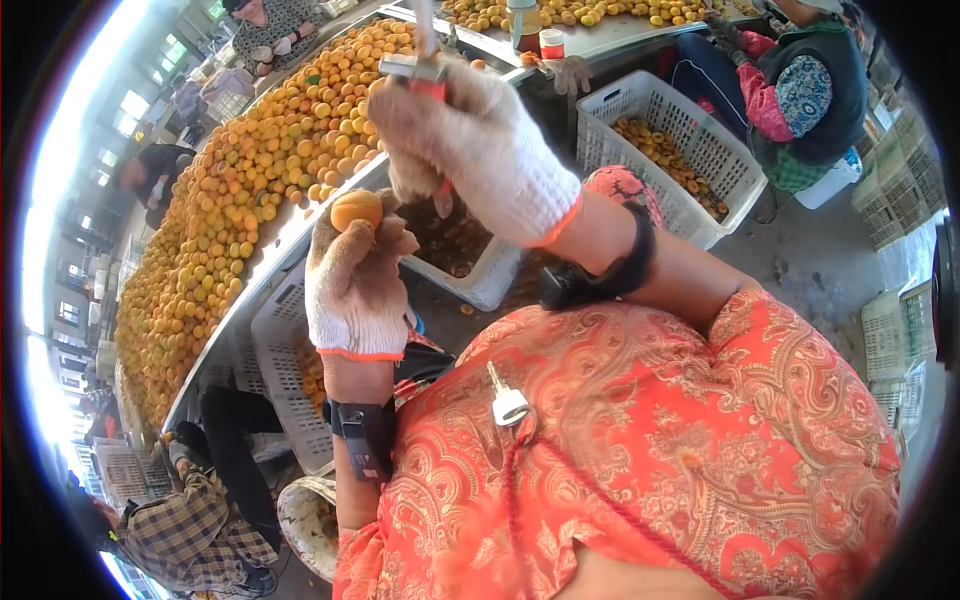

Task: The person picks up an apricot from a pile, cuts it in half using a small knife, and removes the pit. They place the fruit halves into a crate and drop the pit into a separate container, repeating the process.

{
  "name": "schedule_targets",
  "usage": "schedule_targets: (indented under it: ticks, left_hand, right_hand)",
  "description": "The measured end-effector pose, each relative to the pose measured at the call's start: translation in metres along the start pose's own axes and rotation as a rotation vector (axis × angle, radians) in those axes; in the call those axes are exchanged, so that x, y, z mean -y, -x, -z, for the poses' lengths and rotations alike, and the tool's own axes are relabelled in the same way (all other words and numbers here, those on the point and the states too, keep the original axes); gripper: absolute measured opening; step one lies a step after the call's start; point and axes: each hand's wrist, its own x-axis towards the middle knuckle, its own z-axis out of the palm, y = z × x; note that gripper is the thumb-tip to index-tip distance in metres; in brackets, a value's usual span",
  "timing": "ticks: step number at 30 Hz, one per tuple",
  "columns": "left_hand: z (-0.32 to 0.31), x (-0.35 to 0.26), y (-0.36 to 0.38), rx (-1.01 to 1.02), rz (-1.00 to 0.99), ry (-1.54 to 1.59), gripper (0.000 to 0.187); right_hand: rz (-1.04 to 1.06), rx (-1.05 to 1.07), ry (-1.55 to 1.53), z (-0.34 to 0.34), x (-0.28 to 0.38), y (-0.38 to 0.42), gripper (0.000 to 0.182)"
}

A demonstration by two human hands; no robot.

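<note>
My gloved left hand (355, 275) holds an orange apricot (357, 209) between thumb and fingers, close to the table's edge. Above and to the right of it, my gloved right hand (465, 150) is wrapped round a red-handled tool (428, 82) with a metal part at its top; motion blurs its upper end. The tool and the fruit are apart. Beyond both hands lies a long heap of apricots (290, 130) on the table. Below them stands a white crate (480, 275) with dark scraps in it.
A white crate (690, 150) of cut apricots stands at the right, beside a seated person (810, 100). Another person in a checked shirt (200, 525) sits at the lower left, near a worn bucket (308, 525). A jar (551, 43) stands on the table.
</note>
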Motion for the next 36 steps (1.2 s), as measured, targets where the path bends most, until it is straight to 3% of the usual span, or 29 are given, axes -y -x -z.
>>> schedule_targets:
  ticks: [3, 6, 14, 18, 20, 23, 26, 27, 29, 31, 34, 36]
  left_hand:
    - [-0.006, 0.008, 0.004, 0.02, 0.079, -0.007, 0.035]
    - [-0.013, 0.014, 0.006, -0.003, 0.154, -0.025, 0.036]
    - [-0.018, 0.021, 0.009, -0.012, 0.182, 0.04, 0.035]
    - [-0.018, 0.024, 0.01, -0.034, 0.179, 0.039, 0.033]
    - [-0.019, 0.024, 0.009, -0.046, 0.174, 0.037, 0.032]
    - [-0.02, 0.025, 0.009, -0.036, 0.184, -0.021, 0.03]
    - [-0.015, 0.03, 0.008, -0.074, 0.195, -0.07, 0.026]
    - [-0.015, 0.032, 0.008, -0.175, 0.253, 0.011, 0.024]
    - [-0.027, 0.031, 0.008, -0.294, 0.335, 0.17, 0.02]
    - [-0.025, 0.036, 0.005, -0.307, 0.372, 0.182, 0.018]
    - [-0.01, 0.047, 0.0, -0.348, 0.387, 0.046, 0.019]
    - [-0.024, 0.044, 0.004, -0.33, 0.357, -0.018, 0.02]
  right_hand:
    - [0.078, 0.082, -0.475, 0.003, 0.0, -0.013, 0.026]
    - [0.088, 0.108, -0.464, 0.004, 0.001, -0.016, 0.042]
    - [0.16, 0.038, -0.479, -0.005, -0.013, -0.016, 0.037]
    - [0.099, 0.041, -0.462, -0.007, -0.013, -0.014, 0.035]
    - [0.086, 0.055, -0.481, -0.005, -0.02, -0.014, 0.023]
    - [0.112, 0.051, -0.444, -0.007, -0.028, -0.015, 0.023]
    - [0.137, 0.005, -0.441, -0.008, -0.033, -0.012, 0.024]
    - [0.138, 0.04, -0.553, -0.008, -0.039, -0.012, 0.024]
    - [0.162, 0.003, -0.227, -0.004, -0.039, -0.006, 0.023]
    - [0.071, 0.077, -0.49, -0.008, -0.048, -0.002, 0.02]
    - [0.191, -0.003, 0.131, -0.012, -0.046, 0.005, 0.013]
    - [0.313, 0.006, 0.197, -0.016, -0.046, 0.008, 0.011]
